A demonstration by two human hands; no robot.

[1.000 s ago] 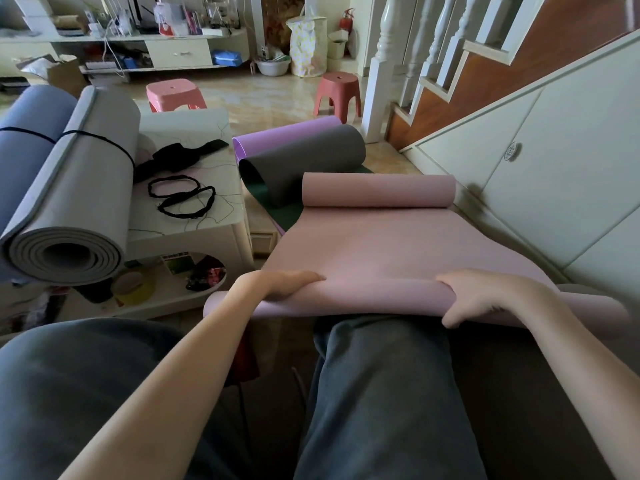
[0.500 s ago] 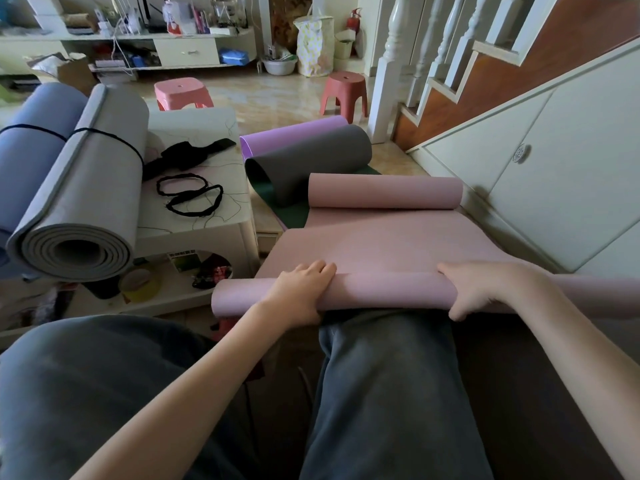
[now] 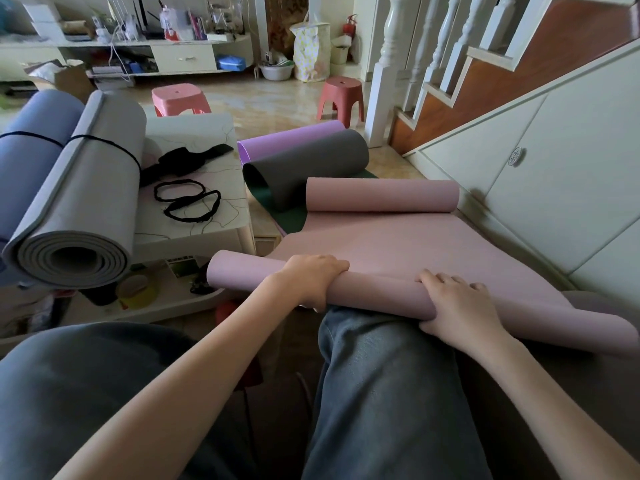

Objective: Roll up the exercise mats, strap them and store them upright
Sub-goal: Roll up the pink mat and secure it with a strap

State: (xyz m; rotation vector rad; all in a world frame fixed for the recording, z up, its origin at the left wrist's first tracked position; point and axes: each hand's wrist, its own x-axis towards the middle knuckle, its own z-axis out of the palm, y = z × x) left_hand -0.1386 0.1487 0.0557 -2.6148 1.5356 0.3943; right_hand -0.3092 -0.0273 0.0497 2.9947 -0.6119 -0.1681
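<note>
While no writing reads clearly, your left hand (image 3: 308, 280) curls over the pink mat's (image 3: 398, 237) rolled near end at 6 o'clock across your lap; your right hand (image 3: 457, 306) grips it too, thumb underneath.

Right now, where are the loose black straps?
In the head view, the black straps lie left of centre on the white table, between the rolled grey mat on their left and the dark grey mat on the floor.
</note>
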